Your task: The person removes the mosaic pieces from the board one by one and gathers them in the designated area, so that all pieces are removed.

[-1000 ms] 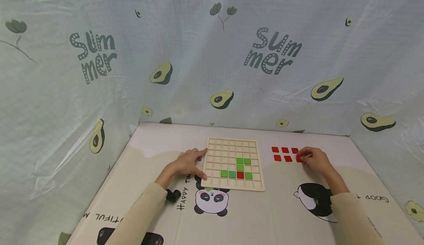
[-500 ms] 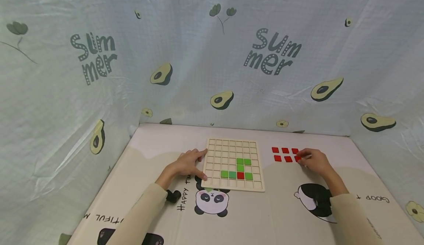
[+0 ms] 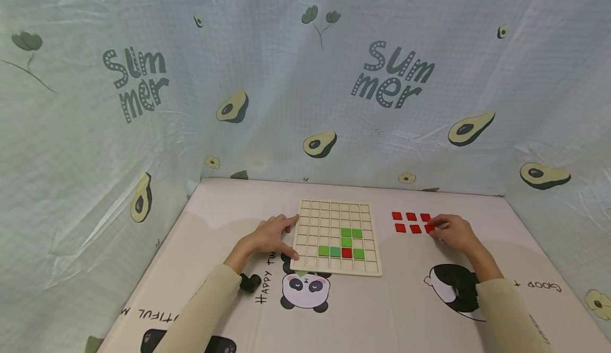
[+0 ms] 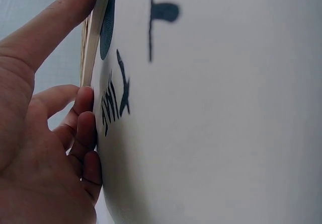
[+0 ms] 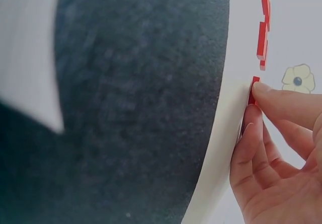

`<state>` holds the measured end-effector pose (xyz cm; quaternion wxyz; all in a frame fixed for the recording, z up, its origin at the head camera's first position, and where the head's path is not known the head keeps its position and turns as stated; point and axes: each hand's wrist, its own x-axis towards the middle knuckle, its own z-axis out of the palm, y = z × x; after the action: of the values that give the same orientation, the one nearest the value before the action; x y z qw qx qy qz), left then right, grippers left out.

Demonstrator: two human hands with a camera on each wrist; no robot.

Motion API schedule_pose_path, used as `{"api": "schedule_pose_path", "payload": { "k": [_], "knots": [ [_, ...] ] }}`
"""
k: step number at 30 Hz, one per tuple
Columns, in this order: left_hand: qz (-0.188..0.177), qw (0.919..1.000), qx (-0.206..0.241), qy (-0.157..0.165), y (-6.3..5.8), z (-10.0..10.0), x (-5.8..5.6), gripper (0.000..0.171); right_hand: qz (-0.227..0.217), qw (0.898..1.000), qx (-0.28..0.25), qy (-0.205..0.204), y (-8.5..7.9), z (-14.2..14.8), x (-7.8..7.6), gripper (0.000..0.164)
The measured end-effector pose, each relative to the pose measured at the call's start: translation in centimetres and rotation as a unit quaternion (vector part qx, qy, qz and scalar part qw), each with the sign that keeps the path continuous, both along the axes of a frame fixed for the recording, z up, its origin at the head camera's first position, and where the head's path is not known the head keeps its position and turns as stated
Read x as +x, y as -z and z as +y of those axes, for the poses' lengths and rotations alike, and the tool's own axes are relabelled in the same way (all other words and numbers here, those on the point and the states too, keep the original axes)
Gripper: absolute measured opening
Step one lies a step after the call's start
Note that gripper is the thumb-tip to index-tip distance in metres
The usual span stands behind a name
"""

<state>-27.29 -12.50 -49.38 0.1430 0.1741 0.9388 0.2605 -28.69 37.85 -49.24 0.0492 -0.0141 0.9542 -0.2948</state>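
Observation:
My left hand (image 3: 269, 235) touches the left edge of a wooden grid board (image 3: 320, 212), thumb and index finger spread apart along it. In the left wrist view the thumb (image 4: 65, 12) lies against the board's side, the other fingers bent at the table. Several green square tiles (image 3: 346, 241), a teal tile (image 3: 335, 252) and one red tile (image 3: 347, 253) sit in the board's cells. Right of the board, my right hand (image 3: 453, 231) pinches the near-right red square tile (image 5: 251, 95) of a group, thumb on top and fingertips at its end, low at the tabletop.
The other loose red tiles (image 3: 411, 217) lie in two short rows between the board and my right hand. A printed cloth (image 3: 353, 316) covers the table. Fabric walls (image 3: 267, 56) with avocado prints stand behind and at both sides.
The red tile at my right fingertips has slid slightly left, more in line with its row, and the hand shifted a little with it. My left hand and the board stay put.

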Motion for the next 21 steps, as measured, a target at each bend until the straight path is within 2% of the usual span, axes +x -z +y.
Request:
{"api": "schedule_pose_path", "payload": {
  "k": [14, 21],
  "knots": [
    [-0.006, 0.9999, 0.004, -0.009, 0.1, 0.1, 0.0, 0.113, 0.013, 1.000, 0.007, -0.020, -0.6, -0.1, 0.2, 0.034],
    [-0.004, 1.0000, 0.004, -0.005, 0.0, 0.1, 0.0, 0.114, 0.044, 0.998, 0.033, -0.024, -0.9, -1.3, 0.6, 0.037]
  ]
}}
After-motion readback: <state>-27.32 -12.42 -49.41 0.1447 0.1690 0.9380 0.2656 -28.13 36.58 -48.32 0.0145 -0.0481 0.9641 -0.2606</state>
